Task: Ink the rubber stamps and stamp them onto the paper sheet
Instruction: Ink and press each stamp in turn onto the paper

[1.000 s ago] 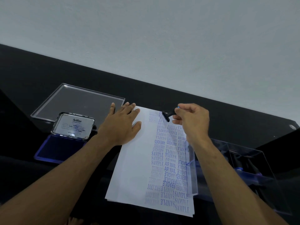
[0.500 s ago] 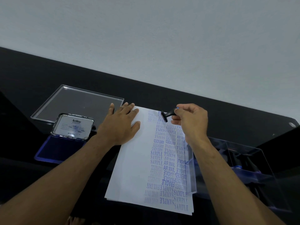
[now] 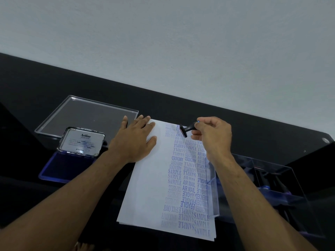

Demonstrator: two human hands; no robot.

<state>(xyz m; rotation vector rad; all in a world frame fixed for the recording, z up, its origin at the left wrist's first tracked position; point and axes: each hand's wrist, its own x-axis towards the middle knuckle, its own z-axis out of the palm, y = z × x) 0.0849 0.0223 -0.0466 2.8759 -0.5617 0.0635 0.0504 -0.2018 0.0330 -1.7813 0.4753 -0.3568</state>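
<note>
Where the black desk point(image 3: 45, 82) meets the pale wall, a clear flat plastic tray point(image 3: 87, 117) lies far left, w/ the ink pad point(image 3: 67, 166) just in front: blue pad exposed, its lid point(image 3: 81, 141) (label reads "Artline") tipped up at the back edge. Left hand point(image 3: 135, 140) lies flat, fingers straight & spread, pressing the top-left corner of the paper sheet point(image 3: 148, 187); index reaches onto the tray's near corner. Sheet's left part is bare; right part is crowded w/ blue prints: SAMPLE, AIR MAIL, AMENDED, FRAGILE, FAX OUT. Right hand point(image 3: 213, 134) pinches the black rubber stamp point(image 3: 185, 129) by its handle, tilted, face toward the left, at the sheet's top edge; can't tell if it touches paper. Right forearm crosses the sheet's right edge, partly hiding a clear plastic box point(image 3: 272, 180) w/ dark items inside, too blurred to ID.
</note>
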